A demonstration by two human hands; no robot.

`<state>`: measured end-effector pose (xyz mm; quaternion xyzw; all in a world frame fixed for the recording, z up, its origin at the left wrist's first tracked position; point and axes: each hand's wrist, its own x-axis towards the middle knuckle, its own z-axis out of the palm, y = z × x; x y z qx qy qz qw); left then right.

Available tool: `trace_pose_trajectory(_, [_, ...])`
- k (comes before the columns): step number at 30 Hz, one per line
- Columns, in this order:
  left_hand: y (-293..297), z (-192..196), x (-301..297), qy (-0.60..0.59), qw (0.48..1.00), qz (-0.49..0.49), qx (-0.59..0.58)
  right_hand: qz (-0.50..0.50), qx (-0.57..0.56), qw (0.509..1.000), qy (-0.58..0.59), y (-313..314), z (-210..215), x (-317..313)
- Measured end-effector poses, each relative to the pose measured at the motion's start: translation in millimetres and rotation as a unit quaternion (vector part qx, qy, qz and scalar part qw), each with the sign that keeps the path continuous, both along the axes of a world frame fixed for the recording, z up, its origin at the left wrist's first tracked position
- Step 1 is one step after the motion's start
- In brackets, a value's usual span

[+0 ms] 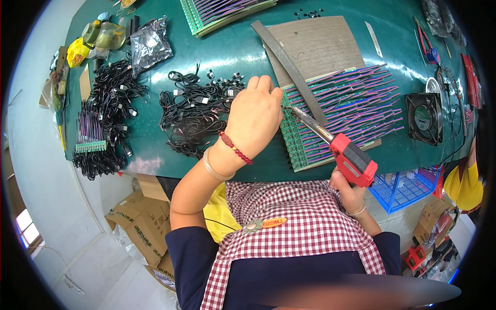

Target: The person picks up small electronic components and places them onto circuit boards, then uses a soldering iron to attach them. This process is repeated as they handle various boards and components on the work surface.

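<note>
We see open green surface (248, 49) above the black cable pile (194, 111); our left hand (253, 121) blocks the circuit strips' (341, 116) left edge; the grey bar (292, 70) and fan (424, 118) crowd the right.

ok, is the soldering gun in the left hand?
No, the red soldering gun is gripped by the right hand, while the left hand rests at the edge of the green circuit boards.

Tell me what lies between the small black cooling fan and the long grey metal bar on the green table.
In the head view, a row of green circuit boards with purple wires fills the stretch between the fan and the bar.
</note>
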<state>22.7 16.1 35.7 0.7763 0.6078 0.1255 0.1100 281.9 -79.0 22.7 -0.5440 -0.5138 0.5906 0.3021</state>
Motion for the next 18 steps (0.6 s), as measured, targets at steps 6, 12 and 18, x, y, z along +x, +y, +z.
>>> trace_pose_trajectory(6, [-0.5, -0.3, 0.3, -0.001, 1.0, 0.003, -0.006, -0.027, 0.012, 0.999, 0.015, -1.2, 0.3, 2.1])
trace_pose_trajectory(12, [-0.8, -0.9, 0.3, 0.0, 1.0, 0.003, -0.003, -0.009, -0.002, 1.0, 0.013, -2.9, 0.8, 0.4])
trace_pose_trajectory(18, [-0.6, 1.0, 1.0, 0.001, 1.0, 0.001, -0.002, 0.009, 0.004, 1.0, -0.013, -4.3, -1.2, 2.5])
